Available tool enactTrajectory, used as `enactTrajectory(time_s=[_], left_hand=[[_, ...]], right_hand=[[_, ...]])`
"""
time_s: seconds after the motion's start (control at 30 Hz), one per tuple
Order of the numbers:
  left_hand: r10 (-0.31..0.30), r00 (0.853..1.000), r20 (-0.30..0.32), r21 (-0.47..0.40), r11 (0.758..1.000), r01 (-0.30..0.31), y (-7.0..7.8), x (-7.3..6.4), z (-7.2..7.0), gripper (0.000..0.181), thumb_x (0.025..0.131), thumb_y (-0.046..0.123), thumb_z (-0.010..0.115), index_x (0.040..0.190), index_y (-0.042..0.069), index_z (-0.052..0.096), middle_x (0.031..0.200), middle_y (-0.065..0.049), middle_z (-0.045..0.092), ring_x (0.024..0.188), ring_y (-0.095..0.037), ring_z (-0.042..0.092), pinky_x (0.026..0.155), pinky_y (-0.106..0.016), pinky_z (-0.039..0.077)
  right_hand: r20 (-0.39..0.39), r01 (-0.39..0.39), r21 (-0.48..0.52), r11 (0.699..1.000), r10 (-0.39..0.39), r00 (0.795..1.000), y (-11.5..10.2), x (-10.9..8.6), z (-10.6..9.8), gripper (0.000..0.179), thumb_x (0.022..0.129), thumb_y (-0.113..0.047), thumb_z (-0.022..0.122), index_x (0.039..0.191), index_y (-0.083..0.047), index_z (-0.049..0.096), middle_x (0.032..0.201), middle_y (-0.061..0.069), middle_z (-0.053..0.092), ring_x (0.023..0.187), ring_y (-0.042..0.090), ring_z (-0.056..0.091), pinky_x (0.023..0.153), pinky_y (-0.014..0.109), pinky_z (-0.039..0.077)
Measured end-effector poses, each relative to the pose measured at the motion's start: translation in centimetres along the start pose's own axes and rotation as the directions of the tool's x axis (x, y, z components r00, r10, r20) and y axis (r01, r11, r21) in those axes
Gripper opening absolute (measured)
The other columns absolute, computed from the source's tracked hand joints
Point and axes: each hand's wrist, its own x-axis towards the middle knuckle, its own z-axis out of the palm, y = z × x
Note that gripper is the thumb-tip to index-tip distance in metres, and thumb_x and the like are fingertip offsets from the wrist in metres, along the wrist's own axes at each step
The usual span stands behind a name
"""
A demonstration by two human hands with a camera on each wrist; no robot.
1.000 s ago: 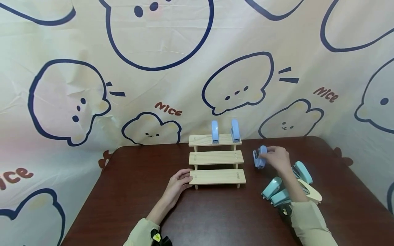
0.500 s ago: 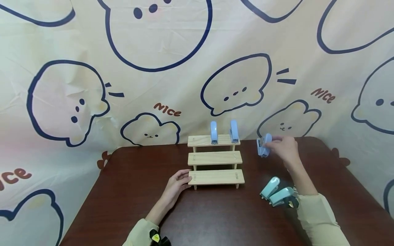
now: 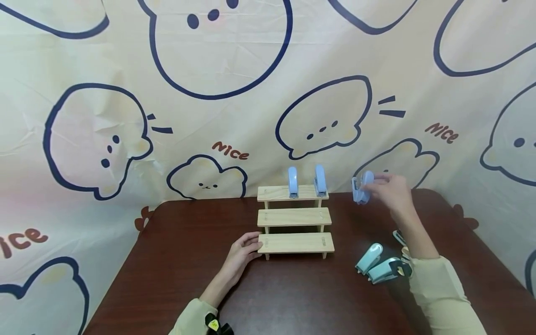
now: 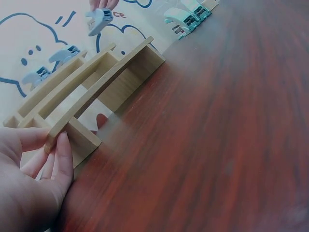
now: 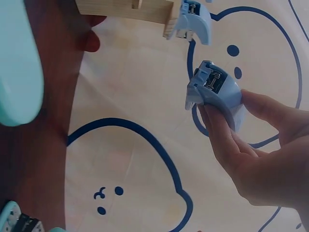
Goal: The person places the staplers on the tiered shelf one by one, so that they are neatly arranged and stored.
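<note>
My right hand (image 3: pixel 391 193) holds a small light-blue stapler (image 3: pixel 362 187) in the air, right of the wooden three-step rack (image 3: pixel 296 243). In the right wrist view, the thumb and fingers pinch this stapler (image 5: pixel 219 92) from both sides, its spring showing. With thumb and fingers, my left hand (image 4: pixel 36 179) pinches the left end of the rack's lowest step (image 4: pixel 91 92). Two more light-blue staplers stand side by side on the top step: the left one (image 3: pixel 292 182) near its middle, the right one (image 3: pixel 320 180) near its right end.
Teal staplers lie on the dark wooden table (image 3: pixel 301 298) at the right, among them one teal stapler (image 3: pixel 369 258) beside another teal stapler (image 3: pixel 383 271). The right forearm partly hides the rest of that group. A printed cloth (image 3: pixel 234 116) hangs behind the table.
My right hand has lifted the light-blue stapler up and away from the table, slightly to the right. The left hand stays on the rack.
</note>
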Motion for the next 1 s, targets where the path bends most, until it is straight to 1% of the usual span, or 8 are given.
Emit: enactTrajectory(time_s=[0.13,0.23,0.4,0.47,0.53,0.73,0.83,1.0], left_hand=[[0.001,1.000,-0.001,0.002,1.000,-0.001,0.0,-0.1,0.0,0.043,0.097,0.001,0.066,0.137,-0.010,0.055,0.115,-0.009,0.066,0.093,-0.015,0.065,0.081,-0.030,0.056],[0.000,1.000,-0.002,0.006,1.000,0.000,0.1,0.0,0.0,0.044,0.097,0.001,0.067,0.137,-0.010,0.055,0.117,-0.011,0.065,0.093,-0.015,0.065,0.081,-0.029,0.056],[-0.001,1.000,-0.002,0.012,1.000,0.001,0.0,0.0,0.0,0.045,0.097,0.002,0.067,0.138,-0.009,0.055,0.119,-0.012,0.065,0.096,-0.015,0.064,0.082,-0.030,0.055],[-0.003,1.000,-0.003,0.011,1.000,0.003,0.0,0.0,0.0,0.045,0.097,0.002,0.067,0.138,-0.009,0.055,0.119,-0.012,0.065,0.097,-0.015,0.064,0.083,-0.030,0.055],[-0.002,1.000,-0.001,0.014,1.000,0.002,0.0,0.0,-0.1,0.045,0.097,0.002,0.067,0.138,-0.009,0.055,0.119,-0.012,0.065,0.097,-0.015,0.064,0.083,-0.030,0.055],[0.005,1.000,0.000,0.022,1.000,-0.005,-0.1,-0.1,-0.1,0.045,0.097,0.003,0.068,0.138,-0.009,0.055,0.120,-0.013,0.064,0.097,-0.015,0.064,0.083,-0.030,0.056],[0.004,1.000,-0.002,0.016,1.000,-0.004,-0.1,0.0,-0.1,0.045,0.096,0.002,0.068,0.138,-0.009,0.055,0.121,-0.014,0.064,0.097,-0.016,0.064,0.083,-0.030,0.056],[0.004,1.000,0.002,0.005,1.000,-0.004,-0.1,0.0,-0.1,0.045,0.096,0.001,0.068,0.137,-0.010,0.055,0.122,-0.016,0.064,0.097,-0.016,0.064,0.083,-0.030,0.056]], right_hand=[[-0.004,0.003,0.009,1.000,-0.003,1.000,-0.6,0.2,-0.1,0.065,0.100,-0.031,0.070,0.147,0.008,0.049,0.144,0.032,0.052,0.122,0.047,0.057,0.105,0.056,0.048],[-0.012,-0.001,0.005,1.000,0.001,1.000,-1.0,0.4,-0.2,0.067,0.099,-0.032,0.071,0.148,0.007,0.049,0.144,0.031,0.053,0.122,0.046,0.058,0.103,0.051,0.051],[-0.015,-0.004,0.010,1.000,0.004,1.000,-1.7,0.5,-0.3,0.070,0.098,-0.033,0.073,0.149,0.006,0.048,0.146,0.031,0.051,0.123,0.045,0.059,0.090,0.031,0.056],[-0.014,-0.005,0.017,1.000,0.005,1.000,-1.9,0.5,-0.3,0.070,0.098,-0.034,0.073,0.150,0.006,0.048,0.147,0.030,0.051,0.124,0.044,0.058,0.087,0.027,0.056],[-0.015,0.000,0.021,1.000,0.000,1.000,-2.2,0.5,-0.2,0.070,0.098,-0.034,0.073,0.149,0.006,0.048,0.147,0.030,0.050,0.124,0.044,0.059,0.089,0.031,0.056],[-0.020,0.016,0.031,0.999,-0.015,1.000,-2.9,0.6,0.0,0.070,0.098,-0.033,0.072,0.150,0.007,0.046,0.148,0.029,0.050,0.125,0.044,0.059,0.102,0.049,0.050],[-0.018,0.016,0.046,0.999,-0.016,1.000,-3.4,0.7,0.1,0.070,0.098,-0.031,0.072,0.151,0.007,0.045,0.148,0.030,0.050,0.126,0.044,0.059,0.103,0.050,0.049],[-0.017,0.040,0.060,0.997,-0.040,0.999,-4.0,0.8,0.1,0.068,0.098,-0.029,0.073,0.149,0.007,0.048,0.148,0.029,0.050,0.128,0.043,0.058,0.101,0.047,0.050]])
